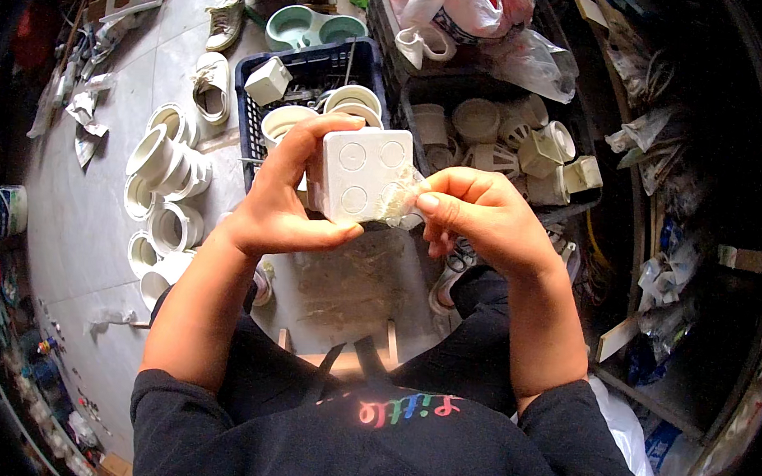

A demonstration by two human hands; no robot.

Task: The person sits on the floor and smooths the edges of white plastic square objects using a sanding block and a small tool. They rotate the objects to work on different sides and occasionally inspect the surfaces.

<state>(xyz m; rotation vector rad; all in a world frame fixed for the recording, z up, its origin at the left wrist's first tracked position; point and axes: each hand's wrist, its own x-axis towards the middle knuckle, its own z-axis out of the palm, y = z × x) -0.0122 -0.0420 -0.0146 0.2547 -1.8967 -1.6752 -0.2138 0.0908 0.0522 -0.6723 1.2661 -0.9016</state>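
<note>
My left hand (283,195) grips a white square plastic junction box (368,169) by its left side, thumb below and fingers above. The broad face turned to me carries round knockout marks. At the box's lower right corner, my right hand (478,212) pinches a crumpled translucent scrap (398,202) between thumb and fingertips. The scrap lies against the face and partly covers one knockout; whether it is film, tape or mesh I cannot tell. Just beyond the box, white plastic pipe fittings (353,103) rest in a dark blue crate (312,53).
White pipe fittings (174,228) stand clustered on the tiled floor at left, near white sneakers (211,87). Another dark crate (546,215) at right holds plastic drains and boxes (476,117). Plastic bags (455,6) lie behind it. A green double bowl (290,28) sits beyond the blue crate.
</note>
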